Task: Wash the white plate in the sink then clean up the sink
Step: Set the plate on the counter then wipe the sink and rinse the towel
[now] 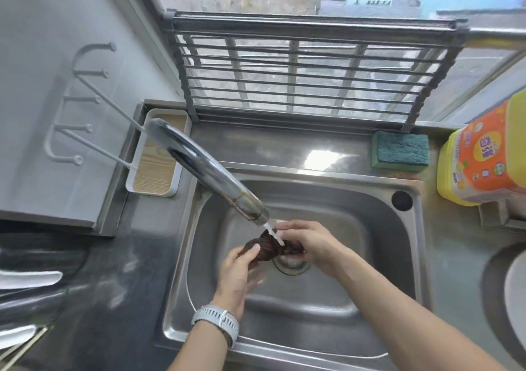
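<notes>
Over the middle of the steel sink (370,285) both my hands hold a dark brown cloth (266,248) twisted into a wad. My left hand (240,268) grips its left end and my right hand (310,245) grips its right end. Water runs from the chrome tap (210,177) onto the cloth, just above the drain (291,263). A white plate's rim (515,293) shows at the right edge of the frame, on the counter beside the sink.
A green-and-blue sponge (400,150) lies on the ledge behind the sink. A yellow detergent bottle (481,165) stands at the right. A white tray with a wooden base (156,159) sits at the left. A folded metal rack (307,68) leans against the window.
</notes>
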The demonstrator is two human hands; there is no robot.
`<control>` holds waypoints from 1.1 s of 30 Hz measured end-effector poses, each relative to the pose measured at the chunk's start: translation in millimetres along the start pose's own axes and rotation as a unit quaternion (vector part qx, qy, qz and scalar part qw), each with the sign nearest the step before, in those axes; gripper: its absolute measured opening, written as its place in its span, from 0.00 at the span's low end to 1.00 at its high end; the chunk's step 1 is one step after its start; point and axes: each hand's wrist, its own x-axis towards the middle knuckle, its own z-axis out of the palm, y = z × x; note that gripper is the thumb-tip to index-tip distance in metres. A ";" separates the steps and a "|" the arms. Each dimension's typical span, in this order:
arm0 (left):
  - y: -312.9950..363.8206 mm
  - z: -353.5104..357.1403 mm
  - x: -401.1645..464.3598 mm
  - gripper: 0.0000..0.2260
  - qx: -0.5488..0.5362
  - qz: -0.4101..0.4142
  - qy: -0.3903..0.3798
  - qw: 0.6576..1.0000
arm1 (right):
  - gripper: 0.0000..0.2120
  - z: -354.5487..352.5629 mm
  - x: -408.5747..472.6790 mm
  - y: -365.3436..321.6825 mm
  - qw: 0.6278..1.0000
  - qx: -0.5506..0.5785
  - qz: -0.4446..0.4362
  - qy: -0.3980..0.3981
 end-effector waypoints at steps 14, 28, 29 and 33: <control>22.8 24.7 -44.6 0.07 -0.047 0.043 -0.036 0.997 | 0.24 -25.2 -24.4 7.3 0.865 0.456 0.043 0.206; 46.4 -23.4 -97.0 0.07 -0.112 0.067 -0.045 0.990 | 0.12 -12.0 -114.3 -4.8 0.959 0.269 -0.021 0.090; 47.6 -19.1 -108.7 0.07 -0.129 0.054 -0.056 0.989 | 0.11 -2.8 -122.8 -1.4 0.962 0.255 -0.027 0.088; 35.3 17.8 -139.9 0.16 -0.085 0.027 -0.085 0.992 | 0.15 46.2 -149.7 9.6 0.983 0.169 -0.019 0.064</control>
